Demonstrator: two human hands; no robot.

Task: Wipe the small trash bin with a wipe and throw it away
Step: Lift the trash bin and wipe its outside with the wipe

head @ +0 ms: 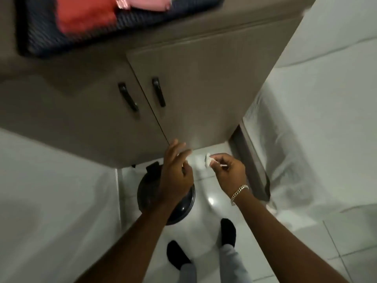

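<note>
**Wipe in hand, bin waiting below**

Hands hover above the small trash bin (166, 198), and the danger is plain to see. The right hand (229, 171) pinches a small crumpled white wipe (208, 160) with just the fingertips, and that is a thin hold: any slip and it drops onto the glossy tiled floor (212, 201) rather than reaching the bin. The left hand (176, 172) is spread open above the lid, fingers loose, holding nothing. If that lid has to be pushed or lifted, a careless press could tip or slide the light bin on those slick tiles.

Now the bin itself: round, dark, shiny, domed lid shut, standing on the floor right in front of the beige cabinet (183, 88), just ahead of the person's black-socked feet. Motion blur softens the wipe's shape.
</note>
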